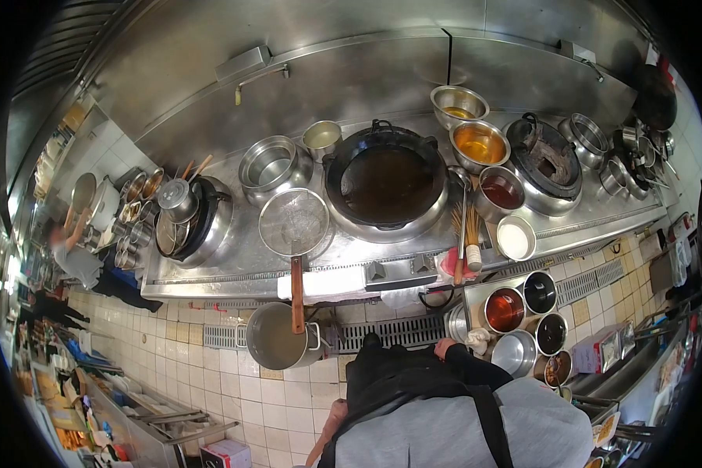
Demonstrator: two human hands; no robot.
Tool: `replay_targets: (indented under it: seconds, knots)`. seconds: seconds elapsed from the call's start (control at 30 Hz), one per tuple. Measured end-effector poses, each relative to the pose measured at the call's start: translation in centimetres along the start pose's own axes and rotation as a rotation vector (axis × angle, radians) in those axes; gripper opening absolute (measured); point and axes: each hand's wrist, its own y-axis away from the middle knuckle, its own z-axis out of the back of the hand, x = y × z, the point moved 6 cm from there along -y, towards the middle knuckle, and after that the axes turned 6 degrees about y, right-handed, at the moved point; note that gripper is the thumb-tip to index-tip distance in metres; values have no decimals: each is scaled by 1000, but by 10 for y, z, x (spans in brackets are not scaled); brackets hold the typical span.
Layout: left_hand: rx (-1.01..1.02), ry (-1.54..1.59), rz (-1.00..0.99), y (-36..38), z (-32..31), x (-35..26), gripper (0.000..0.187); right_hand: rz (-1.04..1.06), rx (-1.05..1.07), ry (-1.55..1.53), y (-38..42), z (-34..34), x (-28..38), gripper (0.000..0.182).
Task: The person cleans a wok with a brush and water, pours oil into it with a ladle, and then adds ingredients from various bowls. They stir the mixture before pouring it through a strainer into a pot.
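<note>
My left hand (337,409) hangs low beside my dark apron, its fingers hidden from above. On the other side, my right hand (444,349) is at hip height with its fingers curled; whether anything is in them is hidden. A pale crumpled cloth (478,339) lies nearest to it, on the stand with sauce pots. Ahead of me, a large black wok (388,178) of dark liquid sits on the range. A wire-mesh strainer (294,222) rests left of it, its wooden handle overhanging the front edge. A ladle (464,218) and a bamboo brush (473,234) lie to its right.
A tall stockpot (277,335) stands left of my feet. Pots of red sauce (505,309) and dark sauce (540,292) are at my right. A bowl of amber liquid (480,144) sits behind the ladle. At far left, a person (86,265) works by another counter.
</note>
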Motion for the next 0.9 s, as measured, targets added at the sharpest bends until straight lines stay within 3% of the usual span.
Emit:
replay_targets:
  seconds: [0.1, 0.2, 0.3, 0.5, 0.67, 0.9]
  knots:
    - [-38, 84, 143, 2, 1, 2, 37, -4, -13, 1, -4, -5, -4, 22]
    - [29, -37, 18, 5, 1, -7, 34, 34, -13, 32, -3, -3, 0, 24]
    - [-25, 66, 152, 2, 1, 2, 33, 113, -25, 93, -9, -9, 0, 26]
    - [-18, 37, 107, 16, 8, -23, 37, 71, 19, 48, -7, -9, 0, 27]
    - [22, 69, 93, 2, -2, 6, 39, 12, 70, 9, -6, -9, -3, 29]
    - [52, 55, 40, -5, -3, 7, 40, 98, 18, 92, -6, -7, 2, 28]
